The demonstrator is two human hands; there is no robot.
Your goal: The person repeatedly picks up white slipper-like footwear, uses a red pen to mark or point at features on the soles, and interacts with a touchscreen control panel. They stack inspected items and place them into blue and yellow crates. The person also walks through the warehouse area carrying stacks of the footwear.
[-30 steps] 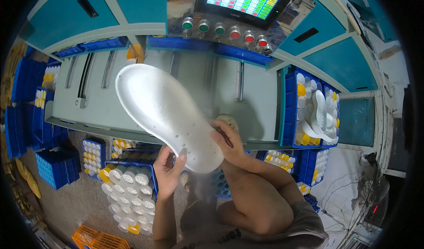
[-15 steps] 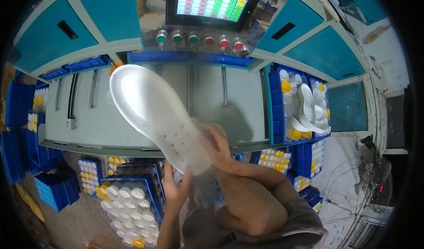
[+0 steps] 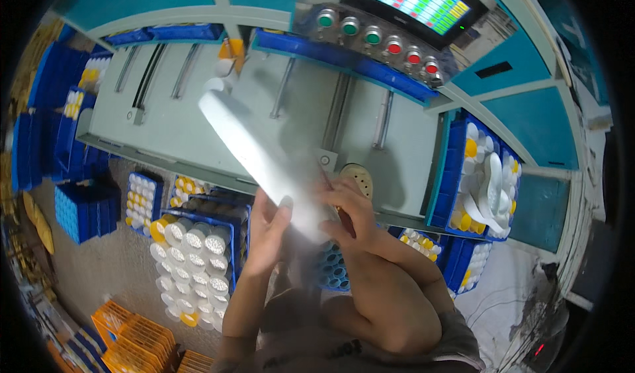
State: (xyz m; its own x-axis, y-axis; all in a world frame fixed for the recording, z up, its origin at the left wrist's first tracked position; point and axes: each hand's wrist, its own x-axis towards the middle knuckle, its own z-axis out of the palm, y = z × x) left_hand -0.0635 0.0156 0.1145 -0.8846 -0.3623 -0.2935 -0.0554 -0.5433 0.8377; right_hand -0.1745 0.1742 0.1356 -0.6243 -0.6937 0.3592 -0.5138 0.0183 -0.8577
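Observation:
A large white foam shoe sole (image 3: 246,144) slants up and to the left in front of me, turned nearly edge-on. My left hand (image 3: 264,231) is closed on its near left edge, with the thumb on the side facing me. At the near right end, my right hand (image 3: 349,213) grips the same sole with bent fingers. A whitish haze blurs the sole's near end, so its exact outline there is hard to make out. Behind my right hand shows a cream clog (image 3: 358,180) with holes, at the front of the grey machine bed (image 3: 218,125).
Above the bed are a lit screen (image 3: 413,1) and green and red buttons (image 3: 372,35). Blue crates with white and yellow cups stand around; the right-hand crate (image 3: 442,174) has white soles on top. A cup stack (image 3: 195,254) and orange crates (image 3: 132,333) sit lower left.
The sole has turned from showing its broad holed face to nearly edge-on. My right hand's fingers have curled in at its near end. The whole view has shifted and tilted.

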